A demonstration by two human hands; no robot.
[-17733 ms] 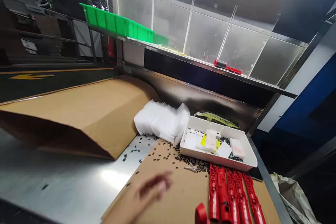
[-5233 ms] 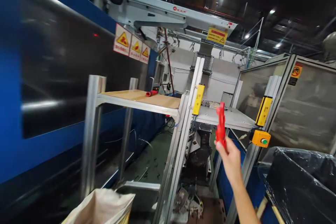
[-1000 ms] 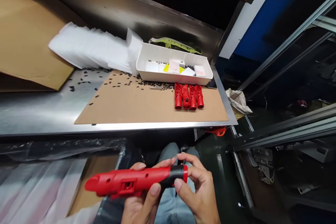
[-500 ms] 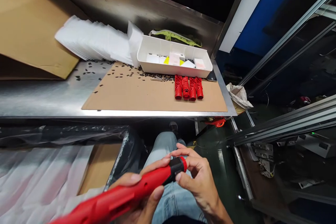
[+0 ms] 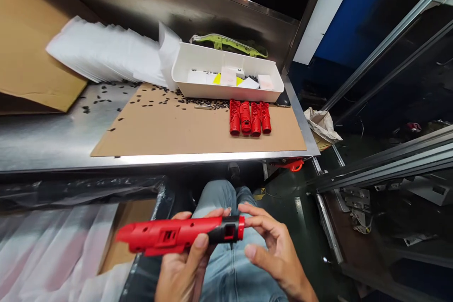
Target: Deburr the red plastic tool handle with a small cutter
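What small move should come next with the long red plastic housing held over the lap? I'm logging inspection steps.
Probably close the right hand back on the black end cap: its fingertips only graze it, while the left hand alone grips the long red plastic housing.

Left hand (image 5: 184, 269) cut off by bottom edge; white tray (image 5: 184, 63) contents too small to tell

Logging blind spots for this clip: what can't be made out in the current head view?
- Red housing: its underside is covered by the left hand.
- Right hand: its wrist is cut off by the bottom edge.
- White tray: its near wall hides part of the contents; the slips inside are too small to read.
- Black specks on the cardboard sheet: too small to identify.
- Green part: partly behind the tray.
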